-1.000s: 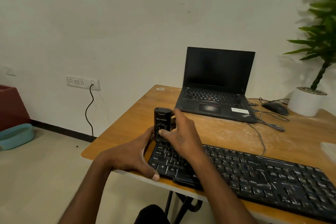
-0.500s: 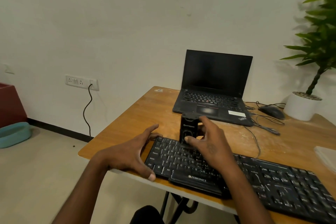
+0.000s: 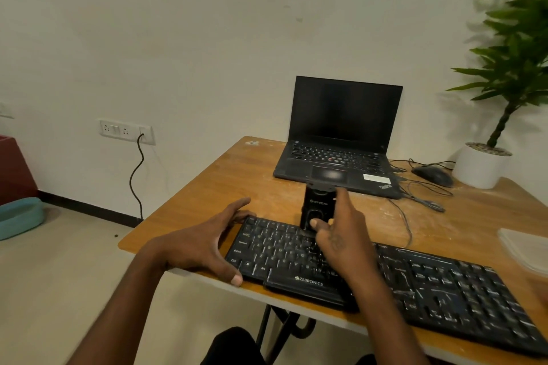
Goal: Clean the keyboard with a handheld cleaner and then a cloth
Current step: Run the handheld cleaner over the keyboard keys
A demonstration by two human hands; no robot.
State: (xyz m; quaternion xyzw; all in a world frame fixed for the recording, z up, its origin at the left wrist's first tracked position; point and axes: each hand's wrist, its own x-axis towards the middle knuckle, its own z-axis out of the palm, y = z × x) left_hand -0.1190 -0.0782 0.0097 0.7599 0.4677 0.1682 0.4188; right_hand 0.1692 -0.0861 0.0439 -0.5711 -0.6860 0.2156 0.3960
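Note:
A black Zebronics keyboard (image 3: 415,278) lies along the front edge of the wooden table (image 3: 237,184). A small black handheld cleaner (image 3: 317,207) stands upright on the keyboard's top rows, left of the middle. My right hand (image 3: 341,240) grips the cleaner, thumb on its front and fingers round its right side. My left hand (image 3: 207,246) rests at the keyboard's left end with fingers spread, thumb at the front corner and fingers at the back corner. A pale cloth (image 3: 525,249) lies at the right edge of the table.
An open black laptop (image 3: 341,139) sits behind the keyboard. To its right are a black mouse (image 3: 433,175), loose cables (image 3: 421,195) and a potted plant (image 3: 486,163). A wall socket (image 3: 126,130) with a hanging cord is on the left; a teal basin (image 3: 17,216) is on the floor.
My right hand has slid the cleaner to the right along the keyboard's top rows. My left hand has stayed at the keyboard's left end.

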